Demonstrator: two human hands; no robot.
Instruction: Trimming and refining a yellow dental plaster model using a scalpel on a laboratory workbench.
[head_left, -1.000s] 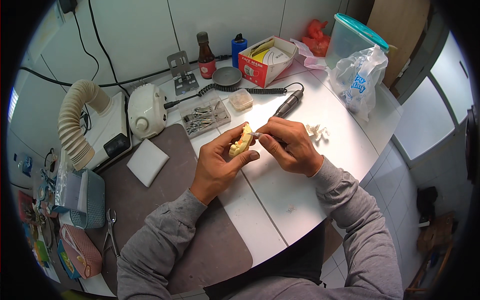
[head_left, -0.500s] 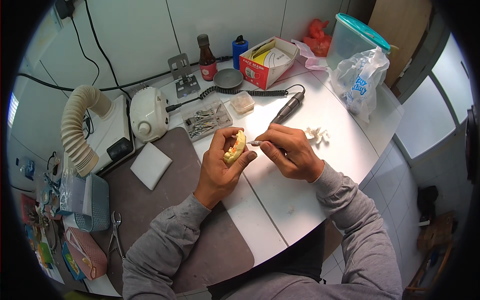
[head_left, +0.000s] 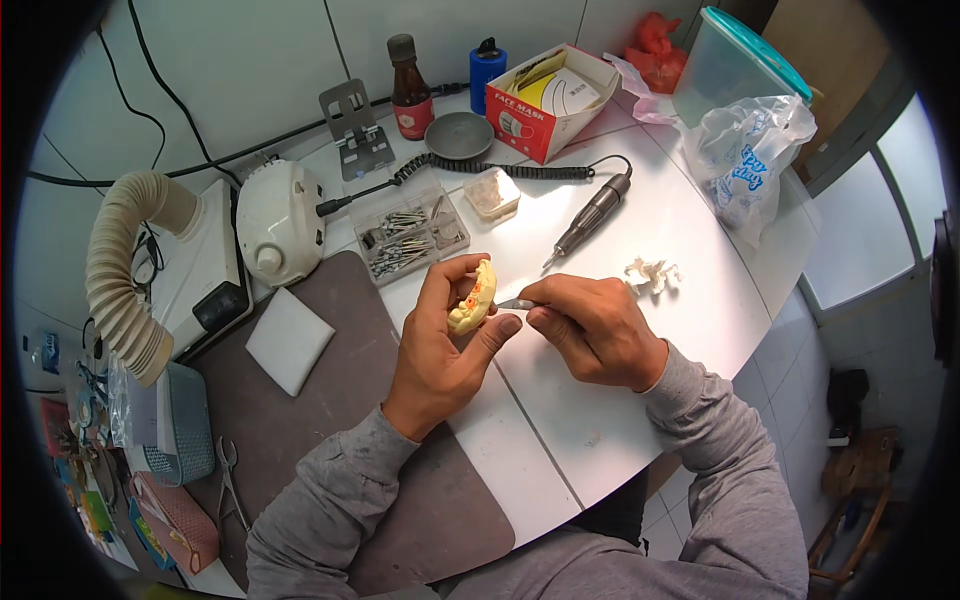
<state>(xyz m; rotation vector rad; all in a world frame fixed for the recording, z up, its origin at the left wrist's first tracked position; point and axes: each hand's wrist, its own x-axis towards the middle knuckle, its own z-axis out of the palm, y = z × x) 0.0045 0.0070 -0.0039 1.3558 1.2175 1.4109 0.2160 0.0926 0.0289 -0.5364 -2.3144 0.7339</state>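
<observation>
My left hand point(head_left: 437, 355) is wrapped around a pale yellow dental cast point(head_left: 474, 303), thumb at its lower right edge. Small orange-red patches show among the cast's teeth. In my right hand point(head_left: 602, 330), pinched between thumb and fingers, is a small pointed knife point(head_left: 513, 304) whose blade reaches toward the cast. I cannot tell whether the tip touches it. Most of the knife's handle is hidden by my fingers. Beyond my right hand lies a black rotary handpiece point(head_left: 592, 222) with a coiled cord.
An open box of burs point(head_left: 411, 233) and a small clear box point(head_left: 492, 194) stand behind the cast. Left are a white control unit point(head_left: 281, 222), a ribbed hose point(head_left: 112, 262), a white pad point(head_left: 290, 341) and pliers point(head_left: 231, 484). Crumpled white tissue point(head_left: 653, 274) lies right.
The view has shifted a little, and my right hand has drawn slightly right. More of the handpiece now shows. My left hand still holds the cast, turned only slightly.
</observation>
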